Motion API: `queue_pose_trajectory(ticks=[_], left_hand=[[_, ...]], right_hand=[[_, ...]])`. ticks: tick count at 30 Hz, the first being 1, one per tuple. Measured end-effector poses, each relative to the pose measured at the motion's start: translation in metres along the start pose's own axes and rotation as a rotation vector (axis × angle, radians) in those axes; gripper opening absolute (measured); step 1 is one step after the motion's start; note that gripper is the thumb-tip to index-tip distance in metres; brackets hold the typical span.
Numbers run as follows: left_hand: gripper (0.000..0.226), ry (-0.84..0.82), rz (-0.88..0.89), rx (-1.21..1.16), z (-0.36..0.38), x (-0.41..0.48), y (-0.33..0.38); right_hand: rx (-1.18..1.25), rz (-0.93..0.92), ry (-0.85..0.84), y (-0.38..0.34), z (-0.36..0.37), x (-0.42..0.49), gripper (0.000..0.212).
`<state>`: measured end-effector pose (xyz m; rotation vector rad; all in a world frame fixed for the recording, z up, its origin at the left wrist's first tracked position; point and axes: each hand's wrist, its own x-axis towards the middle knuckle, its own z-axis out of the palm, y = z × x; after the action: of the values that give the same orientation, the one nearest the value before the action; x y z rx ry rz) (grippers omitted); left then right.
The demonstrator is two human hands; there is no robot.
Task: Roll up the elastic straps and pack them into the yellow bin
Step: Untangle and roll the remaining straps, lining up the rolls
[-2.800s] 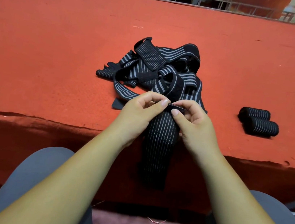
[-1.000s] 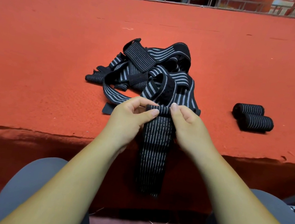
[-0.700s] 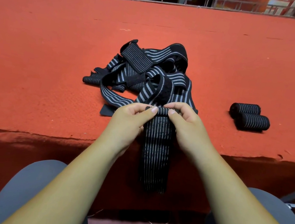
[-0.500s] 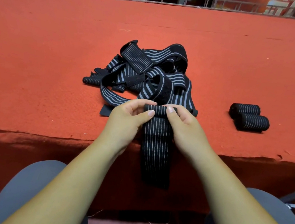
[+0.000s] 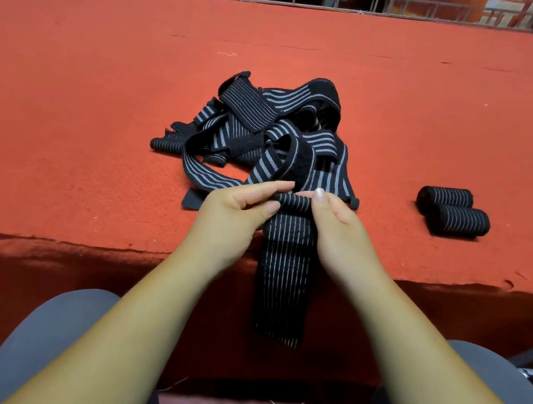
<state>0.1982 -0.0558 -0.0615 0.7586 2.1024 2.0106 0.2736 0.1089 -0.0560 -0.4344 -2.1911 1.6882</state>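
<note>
Red cloth covers the table [image 5: 100,110]. Near its front edge, the left hand [image 5: 233,211] and right hand [image 5: 339,232] pinch the rolled top of the strap [image 5: 284,273]. Best to roll it tight and straight, sides even.

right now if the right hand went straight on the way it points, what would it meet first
Probably the pile of loose straps just beyond the right hand; depth is unclear.

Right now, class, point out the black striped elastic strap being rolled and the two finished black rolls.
Black striped elastic strap being rolled [image 5: 284,273]: head view, flat unrolled length.
Two finished black rolls [image 5: 460,222]: head view, nearer roll's side.
</note>
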Motion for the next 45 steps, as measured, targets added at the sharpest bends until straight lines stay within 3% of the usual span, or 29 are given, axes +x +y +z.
queue_pose_trajectory(ticks=[3, 7, 12, 17, 23, 25, 33, 39, 45], left_hand=[[0.04, -0.073, -0.041, -0.003, 0.0, 0.002, -0.002], [0.038, -0.048, -0.153, -0.14, 0.003, 0.003, -0.001], [0.025, -0.046, -0.088, -0.153, 0.002, 0.003, -0.003], [0.037, -0.037, -0.05, -0.174, 0.004, 0.002, -0.001], [0.028, -0.041, -0.163, -0.217, 0.008, 0.003, -0.002], [0.034, -0.044, -0.187, -0.181, 0.01, 0.001, 0.0], [0.02, -0.009, -0.142, -0.238, 0.009, 0.001, 0.0], [0.034, 0.014, -0.1, -0.345, 0.011, 0.004, -0.003], [0.044, -0.008, -0.094, -0.261, 0.013, 0.003, 0.006]], right_hand=[[0.056, 0.023, 0.059, -0.001, 0.002, 0.001, 0.03], [0.056, -0.024, 0.042, 0.0, 0.002, -0.002, 0.027], [0.08, -0.056, 0.025, 0.0, 0.001, -0.002, 0.025], [0.007, -0.034, -0.008, -0.002, 0.0, -0.002, 0.033], [0.008, -0.082, 0.025, -0.001, -0.002, -0.002, 0.023], [0.023, -0.086, 0.009, -0.001, -0.001, -0.003, 0.021], [0.072, -0.047, -0.056, -0.002, 0.0, -0.003, 0.023], [0.06, 0.023, -0.057, -0.003, 0.001, -0.003, 0.038], [0.102, -0.008, 0.014, 0.0, 0.003, 0.0, 0.039]])
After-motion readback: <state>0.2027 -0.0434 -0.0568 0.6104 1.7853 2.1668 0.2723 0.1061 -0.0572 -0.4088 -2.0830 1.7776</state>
